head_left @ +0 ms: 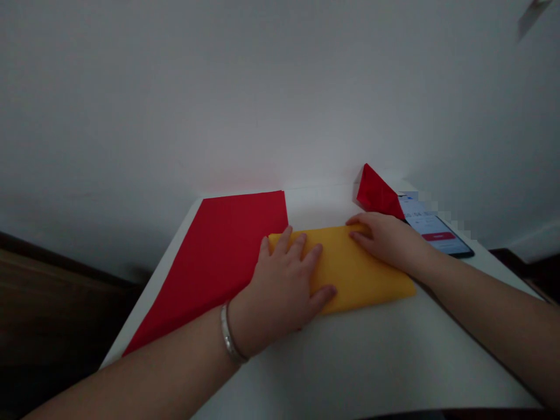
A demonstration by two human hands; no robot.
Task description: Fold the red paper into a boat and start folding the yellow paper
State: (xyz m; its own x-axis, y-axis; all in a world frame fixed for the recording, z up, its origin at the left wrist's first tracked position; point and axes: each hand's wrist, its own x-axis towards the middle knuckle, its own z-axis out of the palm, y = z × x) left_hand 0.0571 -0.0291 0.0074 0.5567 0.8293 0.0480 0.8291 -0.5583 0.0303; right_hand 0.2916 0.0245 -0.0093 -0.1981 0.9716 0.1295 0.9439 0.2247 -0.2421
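A folded yellow sheet of paper [354,271] lies on the white table [350,361]. My left hand [282,289] rests flat on its left end, fingers stretched out and slightly apart; a silver bracelet sits on that wrist. My right hand [387,239] presses flat on the sheet's far right part, fingers extended toward the left. Neither hand holds anything.
A large red sheet [219,256] lies flat on the table's left side, partly under the yellow one. A folded red paper shape [376,192] stands at the back right. A phone [433,230] with a lit screen lies beside it. A white wall is close behind.
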